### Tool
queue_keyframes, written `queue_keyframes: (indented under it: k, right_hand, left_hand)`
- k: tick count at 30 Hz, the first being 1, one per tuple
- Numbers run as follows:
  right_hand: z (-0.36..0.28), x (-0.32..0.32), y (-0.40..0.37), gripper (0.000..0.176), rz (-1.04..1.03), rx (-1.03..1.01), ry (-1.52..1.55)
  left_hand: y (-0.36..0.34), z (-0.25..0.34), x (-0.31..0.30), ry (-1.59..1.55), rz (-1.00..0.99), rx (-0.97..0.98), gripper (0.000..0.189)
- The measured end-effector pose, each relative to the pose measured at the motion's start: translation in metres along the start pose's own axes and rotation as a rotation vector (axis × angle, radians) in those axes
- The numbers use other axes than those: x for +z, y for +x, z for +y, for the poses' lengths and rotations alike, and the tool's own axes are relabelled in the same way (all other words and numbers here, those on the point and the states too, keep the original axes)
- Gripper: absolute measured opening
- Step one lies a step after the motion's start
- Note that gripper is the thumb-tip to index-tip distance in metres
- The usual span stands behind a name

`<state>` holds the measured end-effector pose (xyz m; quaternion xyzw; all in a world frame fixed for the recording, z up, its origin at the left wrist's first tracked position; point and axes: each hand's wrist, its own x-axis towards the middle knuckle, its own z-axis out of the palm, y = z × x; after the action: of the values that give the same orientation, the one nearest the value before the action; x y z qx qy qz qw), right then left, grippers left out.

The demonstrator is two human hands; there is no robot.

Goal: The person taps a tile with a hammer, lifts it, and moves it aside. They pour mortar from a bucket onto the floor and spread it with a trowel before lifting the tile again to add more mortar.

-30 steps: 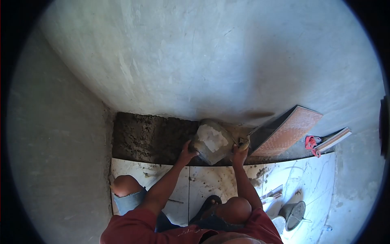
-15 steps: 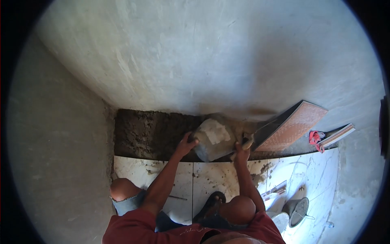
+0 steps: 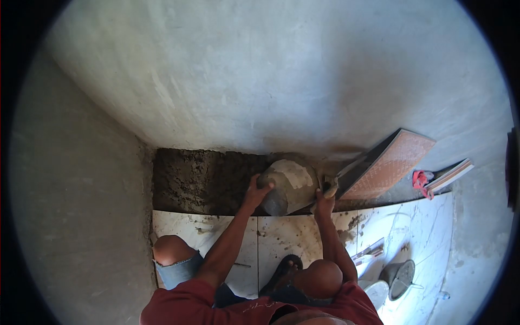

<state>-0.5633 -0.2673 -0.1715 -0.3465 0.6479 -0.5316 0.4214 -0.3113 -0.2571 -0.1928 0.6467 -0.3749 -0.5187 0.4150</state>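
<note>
Left hand (image 3: pixel 254 193) and right hand (image 3: pixel 324 199) tight around a tilted grey bucket (image 3: pixel 291 183), its mouth out of sight

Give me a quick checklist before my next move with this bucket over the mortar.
1. Both hands grip the bucket: ok; left hand on its side, right hand at its right edge.
2. Bucket tipped over the mortar bed, not the laid white tiles: ok.
3. White tiles clean: not ok; mortar smears near the bed's edge.
4. Leaning tile clear of the right hand: cannot tell; very close.
5. What remains in the bucket: cannot tell; inside hidden.
</note>
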Motion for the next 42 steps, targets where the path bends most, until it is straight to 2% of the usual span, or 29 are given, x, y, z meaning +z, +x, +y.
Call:
queue_keyframes:
  k: [2,4,5,7,9,13,15,17,19,21,23,26,27,30,34,36,37,39,40,42]
  right_hand:
    - [0.019,-0.003,-0.024,0.052,0.059,0.003,-0.033]
    - [0.034,-0.006,-0.015,0.054,0.112,-0.033,-0.062]
    - [0.051,-0.015,-0.005,0.055,0.094,-0.004,-0.084]
    - [0.066,-0.028,0.003,0.057,0.096,0.012,-0.093]
    - [0.059,-0.021,0.014,0.060,0.030,0.037,-0.122]
    - [0.029,-0.010,-0.009,0.063,0.106,-0.003,-0.346]
    - [0.026,-0.013,-0.001,0.065,0.017,0.119,-0.255]
    - [0.029,-0.008,-0.011,0.064,0.070,0.086,-0.267]
    - [0.021,-0.006,-0.020,0.063,0.123,0.065,-0.299]
    - [-0.003,-0.009,-0.041,0.062,-0.032,0.239,-0.018]
    - [-0.004,-0.007,-0.055,0.056,-0.027,0.247,0.070]
    - [-0.024,-0.003,-0.069,0.046,-0.046,0.190,0.206]
    - [-0.033,-0.002,-0.074,0.042,-0.074,0.157,0.244]
    - [-0.051,0.001,-0.081,0.042,-0.054,0.042,0.217]
    - [-0.052,0.007,-0.089,0.042,-0.074,0.032,0.217]
    - [-0.057,0.011,-0.097,0.045,-0.126,0.078,0.251]
    - [-0.054,0.012,-0.095,0.045,-0.079,0.066,0.266]
    - [-0.045,0.008,-0.093,0.050,-0.135,0.075,0.165]
    - [-0.059,0.002,-0.095,0.049,-0.146,0.091,0.133]
    - [-0.079,-0.012,-0.096,0.049,-0.143,0.029,0.136]
  left_hand:
    - [-0.008,0.004,-0.002,0.108,-0.030,-0.015,0.095]
    - [-0.005,0.027,0.008,0.319,-0.014,0.005,0.097]
    - [-0.006,0.039,0.017,0.323,-0.035,-0.009,0.097]
    - [0.006,0.066,0.031,0.523,-0.048,-0.115,0.097]
    - [0.034,0.060,0.033,0.523,-0.032,-0.057,0.096]
    - [0.061,0.047,0.027,0.431,-0.092,-0.022,0.092]
    - [0.060,0.047,0.032,0.499,-0.068,-0.013,0.090]
    - [0.056,0.051,0.029,0.570,-0.050,-0.007,0.089]
    - [0.039,0.071,0.016,0.584,0.020,0.092,0.083]
    - [0.015,0.110,0.005,0.619,0.025,0.118,0.079]
    - [0.002,0.136,-0.003,0.661,0.020,0.173,0.075]
    - [-0.001,0.159,-0.020,0.643,-0.006,0.275,0.069]
    - [-0.006,0.162,-0.027,0.603,0.001,0.249,0.067]
    - [-0.020,0.177,-0.049,0.540,-0.015,0.202,0.060]
    - [-0.045,0.203,-0.065,0.590,-0.015,0.213,0.052]
    - [-0.043,0.193,-0.072,0.613,0.009,0.266,0.051]
    - [-0.038,0.189,-0.071,0.619,0.035,0.327,0.050]
    - [-0.031,0.169,-0.074,0.618,-0.025,0.270,0.051]
    - [-0.025,0.165,-0.076,0.621,-0.059,0.307,0.051]
    - [-0.024,0.148,-0.083,0.072,-0.180,0.140,0.054]
